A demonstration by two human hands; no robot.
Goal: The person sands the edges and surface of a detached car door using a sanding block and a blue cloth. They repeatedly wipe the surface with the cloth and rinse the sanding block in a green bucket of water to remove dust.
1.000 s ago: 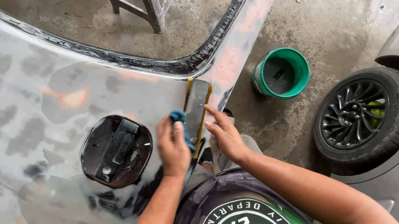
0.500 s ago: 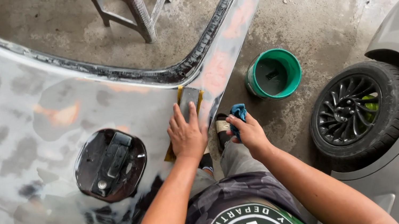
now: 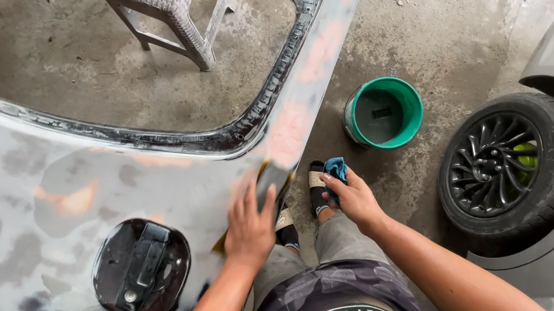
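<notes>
My left hand lies flat on the wet, sanded grey car panel, pressing a dark sheet of sandpaper near the panel's right edge. The sandpaper shows just past my fingertips. My right hand is off the panel, above my sandalled foot, and grips a small blue cloth. A round black recess with a handle sits in the panel to the left of my left hand. The panel has a large window opening with a dark rim.
A green bucket stands on the concrete floor to the right of the panel. A woven stool shows through the window opening. A grey car with a black wheel is at the right.
The blue cloth passed from my left hand to my right, which pulled away from the panel. My left hand now presses flat on the sandpaper and has slid along the panel edge.
</notes>
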